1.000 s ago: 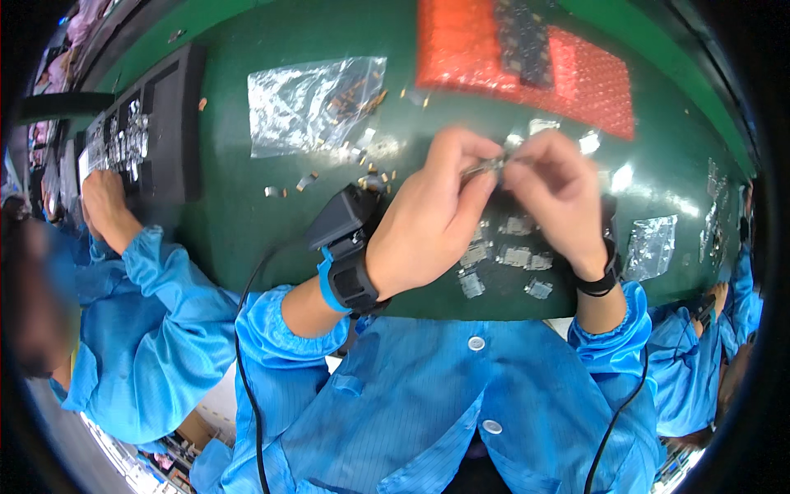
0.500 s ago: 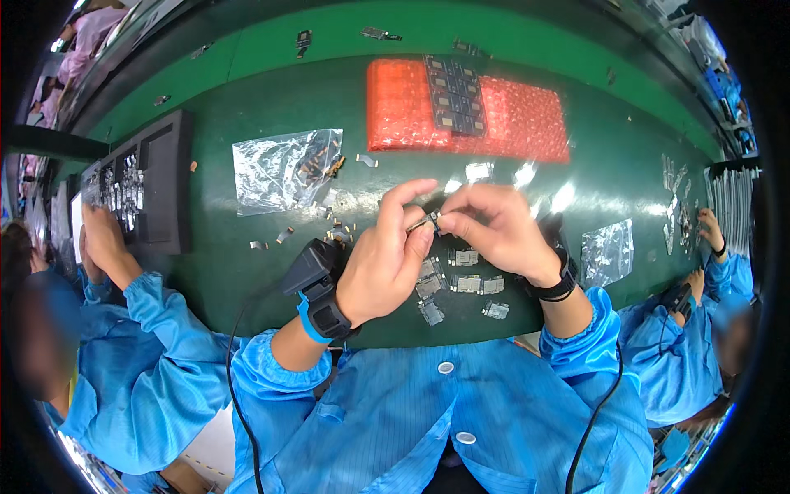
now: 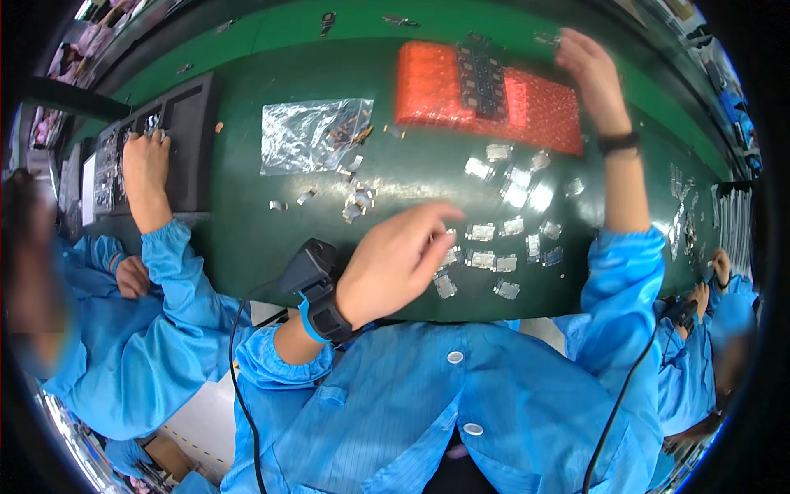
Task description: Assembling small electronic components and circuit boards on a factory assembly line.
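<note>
My left hand [image 3: 399, 263] is over the near middle of the green table, thumb and index finger apart, with nothing visible between them. Just beyond its fingertips lie several small silver metal-cased parts [image 3: 480, 231]. My right hand [image 3: 591, 72] reaches far forward past a red bubble-wrap package [image 3: 539, 107], its fingers slightly blurred. A small dark circuit board [image 3: 546, 38] is at its fingertips, over the lighter green strip. On the bubble wrap rests a dark panel of circuit boards [image 3: 482, 82].
Left of centre lie a clear plastic bag [image 3: 304, 136] and loose flex pieces [image 3: 358, 202]. A black tray [image 3: 193, 140] stands farther left, where a co-worker's hand [image 3: 146, 169] is working. Small boards [image 3: 401, 20] lie along the far strip. Another co-worker's hand [image 3: 722, 267] is at right.
My hands have parted: the right has swung forward and right to the far strip, where a small circuit board now shows at its fingers. My left hand stays near the metal parts.
</note>
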`<state>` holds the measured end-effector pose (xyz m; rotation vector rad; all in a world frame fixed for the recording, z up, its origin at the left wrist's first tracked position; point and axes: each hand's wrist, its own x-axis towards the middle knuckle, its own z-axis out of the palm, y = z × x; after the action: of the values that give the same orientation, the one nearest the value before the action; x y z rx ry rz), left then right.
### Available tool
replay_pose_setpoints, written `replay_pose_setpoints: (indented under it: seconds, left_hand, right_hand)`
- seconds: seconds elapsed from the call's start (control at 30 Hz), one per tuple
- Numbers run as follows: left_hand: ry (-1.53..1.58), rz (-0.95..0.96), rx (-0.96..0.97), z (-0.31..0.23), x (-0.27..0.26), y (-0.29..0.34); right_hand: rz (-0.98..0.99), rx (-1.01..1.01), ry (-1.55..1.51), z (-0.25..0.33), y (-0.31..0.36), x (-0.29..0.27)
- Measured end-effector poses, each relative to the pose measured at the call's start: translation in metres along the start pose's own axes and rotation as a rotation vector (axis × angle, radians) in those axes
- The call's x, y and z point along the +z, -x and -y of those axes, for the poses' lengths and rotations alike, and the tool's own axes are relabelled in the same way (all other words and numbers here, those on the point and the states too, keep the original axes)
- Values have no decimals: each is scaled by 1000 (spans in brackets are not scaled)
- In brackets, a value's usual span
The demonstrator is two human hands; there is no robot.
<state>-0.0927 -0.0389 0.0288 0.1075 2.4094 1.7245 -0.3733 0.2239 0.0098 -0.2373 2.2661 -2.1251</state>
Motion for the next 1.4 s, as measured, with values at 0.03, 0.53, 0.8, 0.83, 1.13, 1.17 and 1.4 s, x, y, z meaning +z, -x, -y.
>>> replay_pose_setpoints:
  seconds: [0.03, 0.53, 0.8, 0.83, 1.13, 1.17, 1.4]
  left_hand:
    - [-136, 11, 170, 9, 6, 7]
    - [-692, 157, 519, 28, 26, 36]
    - [-649, 177, 517, 29, 27, 38]
    - [-626, 174, 504, 29, 27, 37]
    - [-573, 142, 555, 32, 26, 28]
    - [-570, 144, 557, 32, 25, 27]
    - [-318, 184, 380, 22, 12, 11]
  right_hand:
    - [-68, 7, 83, -9, -15, -13]
    - [756, -819, 679, 34, 132, 161]
    - [794, -885, 652, 14, 151, 200]
    - [786, -878, 654, 14, 151, 202]
    - [743, -658, 657, 14, 148, 195]
    - [741, -576, 642, 16, 147, 193]
    - [553, -160, 360, 21, 149, 164]
